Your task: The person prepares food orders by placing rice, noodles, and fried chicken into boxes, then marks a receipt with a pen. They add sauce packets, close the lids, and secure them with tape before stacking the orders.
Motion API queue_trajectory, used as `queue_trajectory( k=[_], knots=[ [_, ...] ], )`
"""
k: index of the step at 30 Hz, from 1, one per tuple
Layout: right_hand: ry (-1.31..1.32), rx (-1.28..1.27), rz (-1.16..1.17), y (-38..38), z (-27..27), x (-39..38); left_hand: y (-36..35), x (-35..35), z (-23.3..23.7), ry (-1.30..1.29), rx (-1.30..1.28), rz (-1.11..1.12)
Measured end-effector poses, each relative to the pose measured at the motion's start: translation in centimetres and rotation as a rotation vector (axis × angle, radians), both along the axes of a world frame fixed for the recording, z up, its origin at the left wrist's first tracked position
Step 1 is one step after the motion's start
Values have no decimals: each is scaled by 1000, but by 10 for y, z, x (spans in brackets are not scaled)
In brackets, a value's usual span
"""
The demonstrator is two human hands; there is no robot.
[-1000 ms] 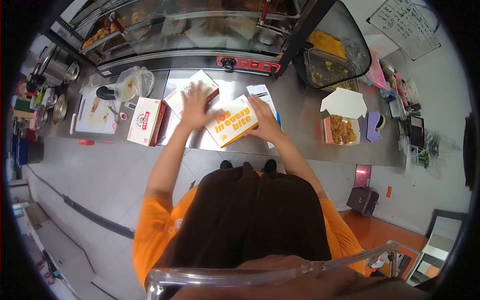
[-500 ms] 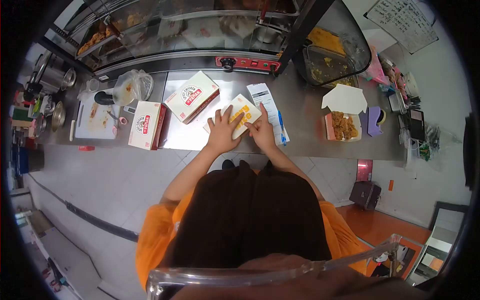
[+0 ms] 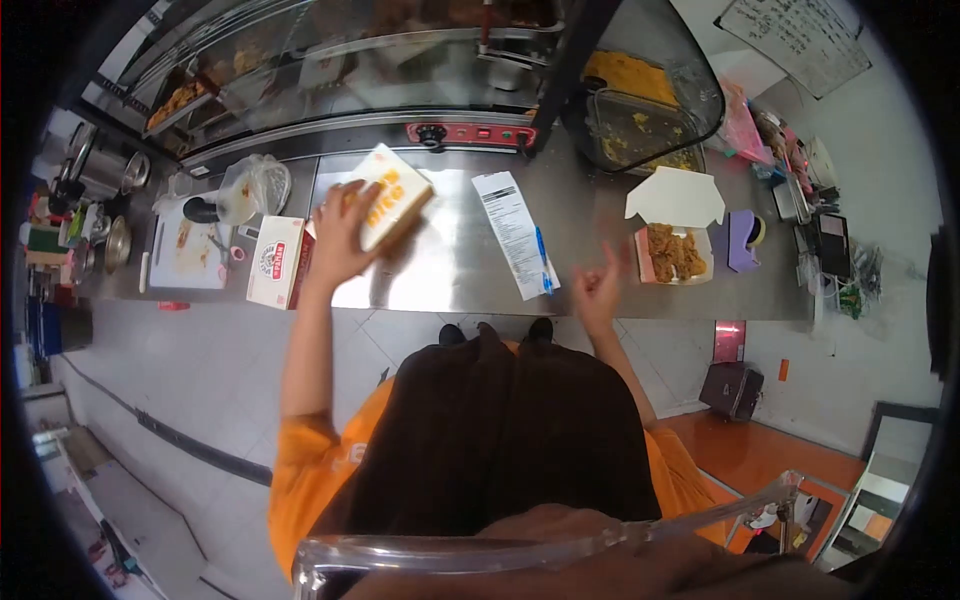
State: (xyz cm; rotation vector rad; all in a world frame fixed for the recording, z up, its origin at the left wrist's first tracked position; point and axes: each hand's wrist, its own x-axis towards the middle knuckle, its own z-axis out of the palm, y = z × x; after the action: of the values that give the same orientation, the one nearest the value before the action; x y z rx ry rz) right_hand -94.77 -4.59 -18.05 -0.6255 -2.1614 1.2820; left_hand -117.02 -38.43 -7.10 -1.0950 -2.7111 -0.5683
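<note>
My left hand is closed over the left edge of a white, flat-topped carton piece with yellow lettering. It is at the spot of a lidded takeaway box, whose lettered lid I cannot see now. Right beside that hand stands a white and red takeaway box with a round logo. Slightly blurred, my right hand is empty, index finger and thumb apart. It is between a printed receipt with a blue pen on it and an open takeaway box of fried chicken.
A glass display warmer with a red control panel runs along the back. To the left lie a white cutting board and a plastic bag. A purple tape dispenser and a large dark-rimmed tray are at the right.
My left hand has moved left with the yellow-lettered piece, to the box with the round logo. My right hand has left it and swung right, toward the open box of chicken.
</note>
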Motion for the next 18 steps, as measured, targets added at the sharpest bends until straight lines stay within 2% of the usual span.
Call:
queue_trajectory(
  k=[3,4,5,6,7,8,9,10,11,12,14,17,18],
  knots=[
    [6,144,-185,61,0,40,-14,-35,-46,-58,-84,109],
    [16,198,-242,80,6,54,-26,-46,-57,-39,79,104],
    [25,253,-305,101,12,67,-51,-75,-88,18,190,109],
    [-14,253,-405,125,14,81,-59,-76,-83,66,327,276],
    [-54,251,-513,151,14,98,-63,-65,-72,0,394,524],
    [-52,274,-578,182,10,114,-119,-94,-123,190,23,665],
    [-53,297,-647,216,1,131,-127,-80,-102,-103,-170,803],
    [-56,318,-717,248,-7,147,-172,-91,-150,-76,-347,774],
    [-82,349,-771,280,-14,160,-181,-74,-165,-15,-847,821],
    [-111,379,-820,311,-21,171,-169,-54,-144,-87,-626,785],
    [-218,485,-938,369,-31,185,-177,-50,-152,6,-613,719],
    [-391,527,-950,427,-23,185,-151,-26,-143,-102,-536,897],
    [-312,257,-897,441,-19,180,-142,-17,-143,-122,-518,981]
  ],
)
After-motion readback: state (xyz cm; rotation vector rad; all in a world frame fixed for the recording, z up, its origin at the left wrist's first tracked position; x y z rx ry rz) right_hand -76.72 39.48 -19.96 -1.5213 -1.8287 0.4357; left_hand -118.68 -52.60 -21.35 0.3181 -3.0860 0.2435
